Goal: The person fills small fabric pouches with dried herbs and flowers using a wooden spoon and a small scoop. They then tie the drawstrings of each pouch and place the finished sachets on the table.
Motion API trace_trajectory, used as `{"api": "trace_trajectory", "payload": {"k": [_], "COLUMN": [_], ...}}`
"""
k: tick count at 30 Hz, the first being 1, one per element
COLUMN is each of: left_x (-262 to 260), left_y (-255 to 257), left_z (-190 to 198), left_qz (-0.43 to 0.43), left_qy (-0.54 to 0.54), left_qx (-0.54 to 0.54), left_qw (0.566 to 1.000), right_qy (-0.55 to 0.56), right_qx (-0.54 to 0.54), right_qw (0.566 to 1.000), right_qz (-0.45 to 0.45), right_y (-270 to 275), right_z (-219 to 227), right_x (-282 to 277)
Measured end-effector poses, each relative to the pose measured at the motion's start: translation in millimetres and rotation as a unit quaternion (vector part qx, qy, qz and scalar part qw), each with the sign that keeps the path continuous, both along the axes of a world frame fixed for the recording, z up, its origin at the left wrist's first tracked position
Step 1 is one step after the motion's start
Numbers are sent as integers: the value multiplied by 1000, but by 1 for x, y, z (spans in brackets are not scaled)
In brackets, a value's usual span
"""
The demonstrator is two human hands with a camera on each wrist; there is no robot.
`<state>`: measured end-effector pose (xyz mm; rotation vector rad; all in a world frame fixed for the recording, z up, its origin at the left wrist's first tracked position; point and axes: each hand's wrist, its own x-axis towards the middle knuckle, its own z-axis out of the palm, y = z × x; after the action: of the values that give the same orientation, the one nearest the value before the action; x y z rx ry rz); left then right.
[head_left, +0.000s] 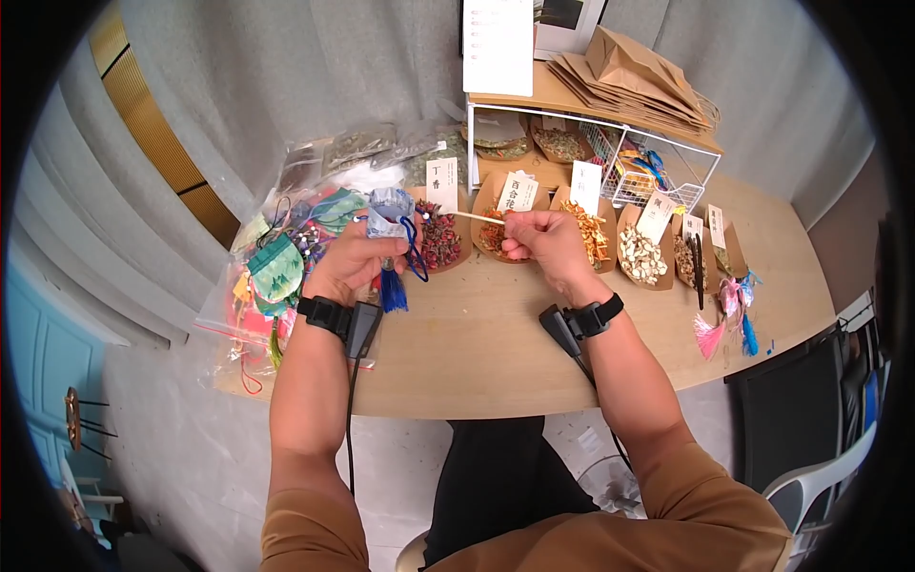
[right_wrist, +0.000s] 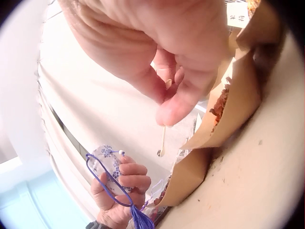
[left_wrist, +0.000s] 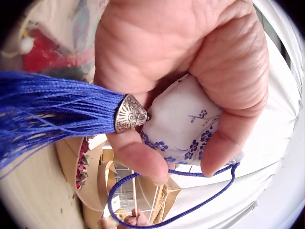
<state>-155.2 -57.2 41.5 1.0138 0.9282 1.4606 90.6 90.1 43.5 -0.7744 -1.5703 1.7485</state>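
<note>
My left hand (head_left: 351, 259) grips a white fabric sachet (left_wrist: 183, 117) printed with small blue flowers, thumb and fingers around its sides. From the sachet hang a blue tassel (left_wrist: 57, 107) with an ornate silver cap (left_wrist: 131, 114) and a looped blue cord (head_left: 416, 259). Between thumb and fingertips, my right hand (head_left: 553, 246) pinches a thin pale wooden stick (head_left: 477, 217). It points left towards the sachet, above the paper trays. In the right wrist view, the far end of this stick is slightly widened, with a small dark bit on it.
Paper trays of dried rosebuds (head_left: 443, 246), orange petals (head_left: 591, 243) and pale slices (head_left: 640, 255) line the table (head_left: 467, 353), with upright label cards. Left lies a plastic bag of colourful sachets (head_left: 278, 272). Black tongs (head_left: 697, 267) lean at right, near tasselled sachets (head_left: 732, 300). Behind stands a wire-framed shelf (head_left: 562, 107).
</note>
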Motion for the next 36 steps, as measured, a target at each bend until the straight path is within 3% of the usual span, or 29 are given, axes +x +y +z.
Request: {"api": "trace_trajectory", "payload": {"k": [9,16,21,27,30,33,36], "left_x": [6,19,19,12,8,4,1], "left_y": [5,4,5,6,7,6,3], "left_z": [-2,3,1,-2,-6,-4,0], "left_qz": [-44,-23,-32,-31,-17,5,33], "left_qy": [33,42,27,23,20,-2,-27], "left_qx": [-35,-51,-66,-61,-51,-24,12], "left_qw": [998,998,997,997,998,1000,999], "right_qy": [79,83,88,72,102,72,15], "right_qx": [66,103,195,437,406,366,335], "right_qw": [994,991,976,896,907,919,932], "right_qz": [-27,28,25,-12,-51,-128,-138], "right_y": [-11,-26,-29,-23,-24,-15,-15], "right_z": [23,23,17,15,9,4,5], "right_x": [9,9,5,7,2,2,2]}}
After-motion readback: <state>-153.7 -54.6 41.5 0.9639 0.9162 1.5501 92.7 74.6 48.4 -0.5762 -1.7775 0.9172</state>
